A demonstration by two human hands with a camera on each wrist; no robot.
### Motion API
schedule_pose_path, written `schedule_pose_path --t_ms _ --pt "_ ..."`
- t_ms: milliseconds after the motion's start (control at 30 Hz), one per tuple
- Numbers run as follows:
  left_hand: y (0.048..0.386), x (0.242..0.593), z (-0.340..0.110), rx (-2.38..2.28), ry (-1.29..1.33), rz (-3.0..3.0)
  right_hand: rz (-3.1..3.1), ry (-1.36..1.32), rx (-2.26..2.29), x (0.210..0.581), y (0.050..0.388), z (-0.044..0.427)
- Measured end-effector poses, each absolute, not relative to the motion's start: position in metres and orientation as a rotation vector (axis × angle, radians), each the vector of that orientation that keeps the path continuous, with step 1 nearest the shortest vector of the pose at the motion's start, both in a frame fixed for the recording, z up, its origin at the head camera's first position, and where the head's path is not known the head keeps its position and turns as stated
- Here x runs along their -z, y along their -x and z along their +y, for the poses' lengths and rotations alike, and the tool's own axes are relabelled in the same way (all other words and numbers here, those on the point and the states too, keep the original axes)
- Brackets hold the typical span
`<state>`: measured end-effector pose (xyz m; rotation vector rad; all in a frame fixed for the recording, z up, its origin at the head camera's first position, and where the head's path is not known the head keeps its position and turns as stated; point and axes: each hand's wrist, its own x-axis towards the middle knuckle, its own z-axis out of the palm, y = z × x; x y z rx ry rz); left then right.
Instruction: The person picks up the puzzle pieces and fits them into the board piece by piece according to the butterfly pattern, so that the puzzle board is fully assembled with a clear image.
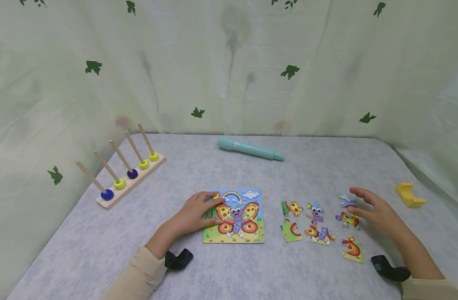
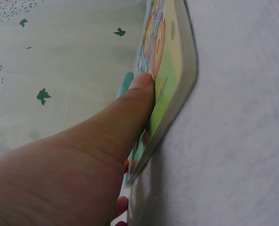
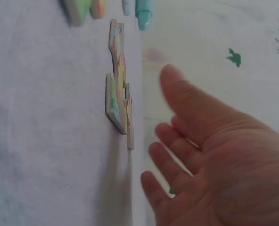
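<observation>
A square butterfly puzzle board (image 1: 238, 237) lies flat in the middle of the table. My left hand (image 1: 194, 213) rests on its left side, the thumb and index finger stretched over the picture. In the left wrist view the thumb (image 2: 125, 106) presses the board's face near its edge. To the right lie several loose puzzle pieces, among them a purple butterfly-face piece (image 1: 316, 212) and a green corner piece (image 1: 291, 231). My right hand (image 1: 380, 214) hovers over the rightmost pieces, near a turtle-like piece (image 1: 349, 221), fingers apart and holding nothing. Puzzle pieces (image 3: 117, 101) also show in the right wrist view.
A wooden peg rack (image 1: 133, 183) with blue, purple and yellow beads stands at the left. Behind the board lies a teal microphone-shaped stick (image 1: 251, 149). A yellow curved block (image 1: 409, 195) sits at the right. A patterned curtain (image 1: 251, 96) hangs behind the table.
</observation>
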<state>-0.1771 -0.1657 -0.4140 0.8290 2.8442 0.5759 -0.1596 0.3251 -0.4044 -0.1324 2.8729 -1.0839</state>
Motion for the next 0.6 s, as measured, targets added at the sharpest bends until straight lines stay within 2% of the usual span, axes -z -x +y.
schedule_pose_path --t_ms 267,600 --pt "0.176 0.416 -0.166 -0.573 -0.838 2.853 2.862 0.211 1.096 0.417 0.161 0.333" --pt "0.178 0.416 -0.166 -0.578 -0.843 2.850 2.914 0.177 1.012 0.420 0.164 0.330"
